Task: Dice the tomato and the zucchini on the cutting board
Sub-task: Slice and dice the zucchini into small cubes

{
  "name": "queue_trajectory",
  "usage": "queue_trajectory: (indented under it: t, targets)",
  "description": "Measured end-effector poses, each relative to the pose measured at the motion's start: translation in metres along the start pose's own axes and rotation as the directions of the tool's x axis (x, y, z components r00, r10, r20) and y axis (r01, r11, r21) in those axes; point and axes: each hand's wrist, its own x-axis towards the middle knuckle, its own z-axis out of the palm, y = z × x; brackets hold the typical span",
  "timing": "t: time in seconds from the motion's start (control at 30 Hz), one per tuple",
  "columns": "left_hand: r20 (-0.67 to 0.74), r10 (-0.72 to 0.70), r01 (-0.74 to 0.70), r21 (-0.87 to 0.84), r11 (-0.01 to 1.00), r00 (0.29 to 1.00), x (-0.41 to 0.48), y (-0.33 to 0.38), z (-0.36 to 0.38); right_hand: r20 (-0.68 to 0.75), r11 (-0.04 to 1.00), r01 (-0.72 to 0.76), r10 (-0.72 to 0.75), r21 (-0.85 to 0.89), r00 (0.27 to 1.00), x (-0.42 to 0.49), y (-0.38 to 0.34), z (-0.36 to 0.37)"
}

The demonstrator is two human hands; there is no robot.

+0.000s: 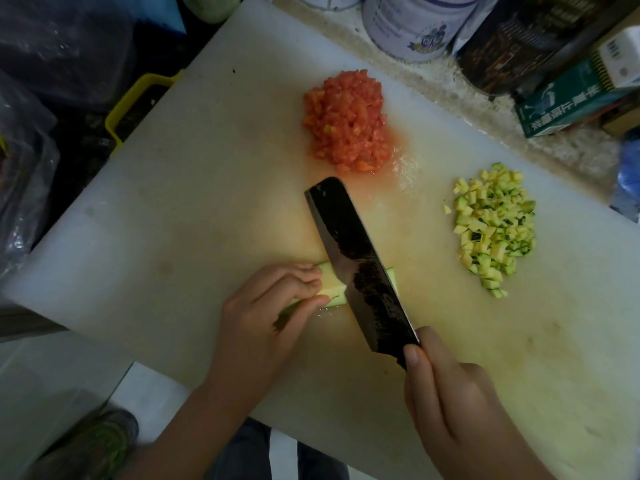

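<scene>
My left hand [266,306] pins down a strip of zucchini [332,289] near the front of the white cutting board [173,202], fingers curled over it and thumb pinching its near side. My right hand [450,400] is wrapped around the handle of the dark cleaver [360,271], whose blade stands across the strip just beside my left fingertips. A heap of diced tomato [346,123] lies in its juice toward the back of the board, and a heap of diced zucchini [495,226] lies to the right, well apart from it. A tin [412,26] and boxes [568,98] stand behind the board.
</scene>
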Motion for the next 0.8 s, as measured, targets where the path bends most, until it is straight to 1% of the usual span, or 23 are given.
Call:
queue_trajectory:
  t: [0.17, 0.3, 0.4, 0.47, 0.53, 0.63, 0.7, 0.8]
  targets:
    - [0.000, 0.002, -0.002, -0.029, 1.000, 1.000, 0.001, 0.000, 0.000, 0.003, 0.991, 0.081, -0.081, -0.102, 0.997, 0.009, -0.008, 0.004]
    - [0.014, 0.017, -0.017, -0.018, 1.000, 1.000, 0.002, 0.000, -0.001, 0.041, 0.986, 0.024, -0.017, -0.163, 0.999, 0.015, -0.008, 0.013]
    - [0.020, -0.001, 0.001, -0.018, 1.000, 1.000, 0.002, 0.000, -0.001, 0.050, 0.980, 0.003, 0.007, -0.199, 0.999, 0.020, -0.007, 0.022]
    - [0.026, -0.022, 0.023, -0.016, 1.000, 0.999, 0.001, 0.001, -0.001, 0.033, 0.985, 0.005, 0.000, -0.171, 0.999, 0.024, -0.006, 0.022]
    - [0.038, -0.032, 0.032, 0.002, 0.999, 0.999, 0.000, 0.001, -0.002, 0.035, 0.993, -0.037, 0.041, -0.110, 0.999, 0.026, -0.002, 0.020]
    - [0.066, -0.021, 0.018, 0.048, 0.999, 0.998, -0.002, 0.001, -0.006, -0.034, 0.997, -0.073, 0.072, -0.017, 0.997, 0.019, 0.005, 0.009]
    - [0.065, -0.004, -0.002, 0.088, 0.996, 0.998, -0.004, 0.000, -0.008, -0.032, 0.995, -0.073, 0.076, 0.067, 0.997, 0.013, 0.004, -0.002]
    - [0.044, -0.002, -0.004, 0.127, 0.992, 0.999, -0.005, -0.001, -0.008, 0.007, 0.994, -0.053, 0.053, 0.096, 0.999, 0.004, -0.002, -0.010]
